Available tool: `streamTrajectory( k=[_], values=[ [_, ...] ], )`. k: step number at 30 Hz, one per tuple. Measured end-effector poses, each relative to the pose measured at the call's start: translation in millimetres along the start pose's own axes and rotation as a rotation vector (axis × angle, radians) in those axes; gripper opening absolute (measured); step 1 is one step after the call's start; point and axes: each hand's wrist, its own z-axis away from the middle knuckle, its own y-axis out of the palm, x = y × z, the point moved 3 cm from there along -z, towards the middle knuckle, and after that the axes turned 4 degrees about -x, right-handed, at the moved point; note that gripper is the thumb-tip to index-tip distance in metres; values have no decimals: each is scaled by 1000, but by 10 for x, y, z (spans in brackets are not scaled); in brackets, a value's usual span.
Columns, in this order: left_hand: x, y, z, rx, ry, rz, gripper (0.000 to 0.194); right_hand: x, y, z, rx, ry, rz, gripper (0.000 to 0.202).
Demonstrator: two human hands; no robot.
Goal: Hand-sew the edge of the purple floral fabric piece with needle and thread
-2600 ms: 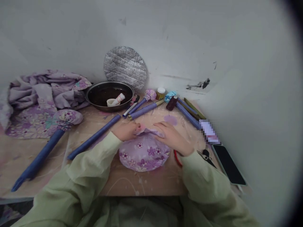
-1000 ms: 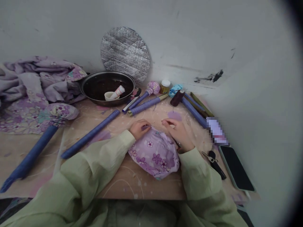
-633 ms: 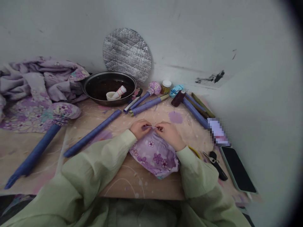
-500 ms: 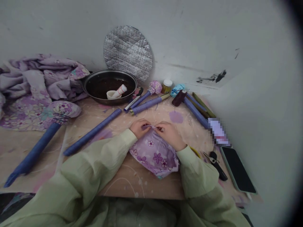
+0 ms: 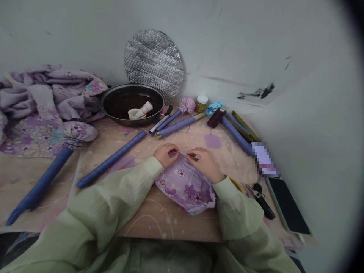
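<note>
A piece of purple floral fabric hangs from both hands over the front of the table. My left hand pinches its top edge between thumb and fingers. A short way to the right, my right hand grips the same edge, fingers curled. The edge runs almost straight between the two pinches. Whether a needle or thread is in the fingers is too small to tell. Beyond the hands lie a blue-wrapped stick and a spool of dark thread.
At the back stands a black pan with a white cup, before a silver round pad. Bunched floral cloth and a padded blue stick lie left. On the right are small snips and a phone.
My hands have drawn slightly apart along the fabric edge, the left one shifting a little left. The fabric stays in both hands.
</note>
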Motion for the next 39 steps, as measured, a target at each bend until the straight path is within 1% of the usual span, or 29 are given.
streamTrajectory(
  k=[5,10,18,23,27,32,35,39],
  values=[
    [-10,20,-1,11,1,1,7,1,-5,11,9,-28,18,12],
    [-32,53,-22,23,1,10,8,37,44,13,53,-98,63,14],
    [-102,53,-12,121,48,45,9,15,100,40,74,-163,107,13],
    [-78,0,3,154,59,51,19,-13,90,38,71,-168,102,14],
    [-71,-9,-19,147,48,43,16,0,81,42,76,-181,86,13],
    [-121,24,-63,151,49,63,16,11,68,50,59,-184,63,16],
    [-143,37,-79,158,50,86,17,18,53,44,40,-169,47,16],
    [-158,26,-87,175,45,120,17,34,13,32,-13,-105,20,8]
  ],
)
